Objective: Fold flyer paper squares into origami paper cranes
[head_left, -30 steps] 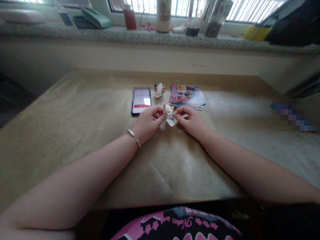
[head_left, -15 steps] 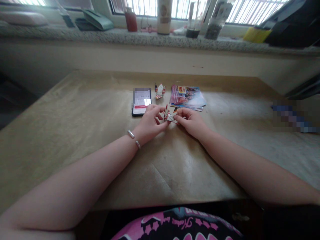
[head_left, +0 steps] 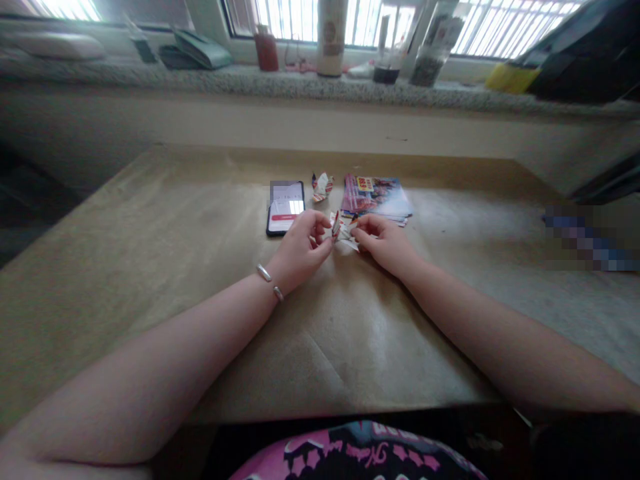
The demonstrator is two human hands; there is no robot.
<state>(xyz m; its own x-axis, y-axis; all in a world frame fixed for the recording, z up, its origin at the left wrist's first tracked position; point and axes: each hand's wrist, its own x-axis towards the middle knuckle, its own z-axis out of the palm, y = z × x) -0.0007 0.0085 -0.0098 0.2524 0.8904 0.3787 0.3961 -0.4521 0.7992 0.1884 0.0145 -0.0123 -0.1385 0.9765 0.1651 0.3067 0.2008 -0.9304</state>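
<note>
Between my hands is a small folded paper piece (head_left: 343, 233), white with red and dark printed parts and several points standing up. My left hand (head_left: 306, 241) pinches its left side between thumb and fingers; a silver cuff bracelet (head_left: 263, 273) circles that wrist. On the right side, my right hand (head_left: 383, 241) grips a point of the paper with thumb and forefinger. Just beyond stands a second folded paper piece (head_left: 323, 187) of similar look. A phone (head_left: 286, 208) with a lit screen lies past my left hand. The exact folds at my fingertips are hard to make out.
A stack of printed leaflets (head_left: 377, 195) lies beyond my right hand on the tan-covered table (head_left: 200, 220). Along the granite windowsill (head_left: 280, 83) stand a red bottle (head_left: 266, 49), jars, a yellow item (head_left: 513, 77) and a dark bag. A blurred-out item lies at the far right.
My left fingers have shifted slightly on the folded paper, which now shows more of its white underside between my hands. The whole view has tilted up a little.
</note>
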